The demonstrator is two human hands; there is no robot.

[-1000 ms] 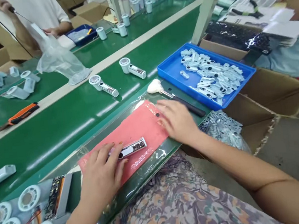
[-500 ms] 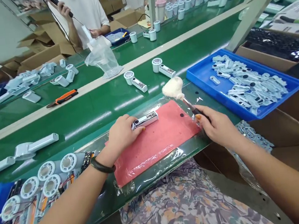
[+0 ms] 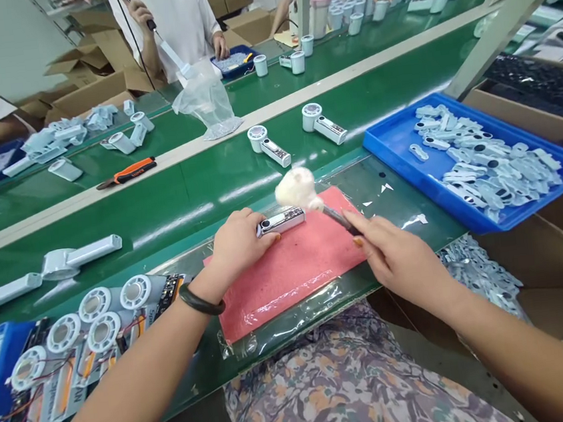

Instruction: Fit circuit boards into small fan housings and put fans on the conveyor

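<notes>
My left hand (image 3: 241, 243) is closed around the head end of a small light-blue handheld fan, pressing it to the pink mat (image 3: 288, 271). The fan's handle (image 3: 285, 220) sticks out to the right of my fingers, and its round head is hidden under my palm. In my right hand (image 3: 391, 253) is the dark handle of a hammer (image 3: 300, 191). Its head is wrapped in something white and bulky, held in the air just above the fan's handle. Whether the wrapping touches the fan I cannot tell.
Two more fans (image 3: 275, 151) lie on the green belt (image 3: 193, 187). A blue tray (image 3: 396, 152) of small plastic parts stands right. Opened fans with wires (image 3: 103, 330) lie left. Orange-handled pliers (image 3: 134, 171) rest beyond. Co-workers (image 3: 176, 21) work across the belt.
The hammer has swung left and down, from right of the fan to over its handle. My left hand stays on the fan. The view has shifted slightly.
</notes>
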